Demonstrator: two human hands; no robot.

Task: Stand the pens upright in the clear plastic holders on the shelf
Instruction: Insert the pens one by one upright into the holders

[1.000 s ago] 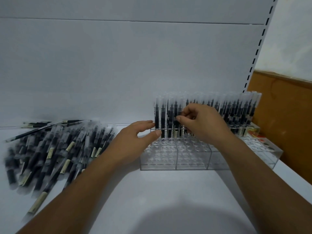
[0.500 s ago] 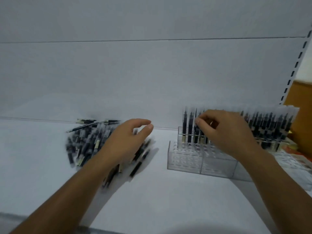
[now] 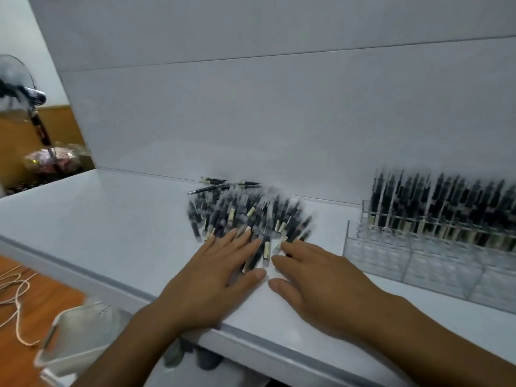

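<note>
Currently both my hands are at the near edge of the loose pen pile (image 3: 245, 213) on the white shelf (image 3: 111, 219). Left hand (image 3: 220, 272): fingers straight, lying flat on the nearest pens, gripping nothing. Right hand (image 3: 315, 280): fingers relaxed, tips touching the pile, nothing pinched. Clear holders (image 3: 418, 263) sit right of the pile, apart from it. Upright pens (image 3: 446, 208) fill their back rows. Cream labels (image 3: 267, 248) on the pens: print too blurred to read.
</note>
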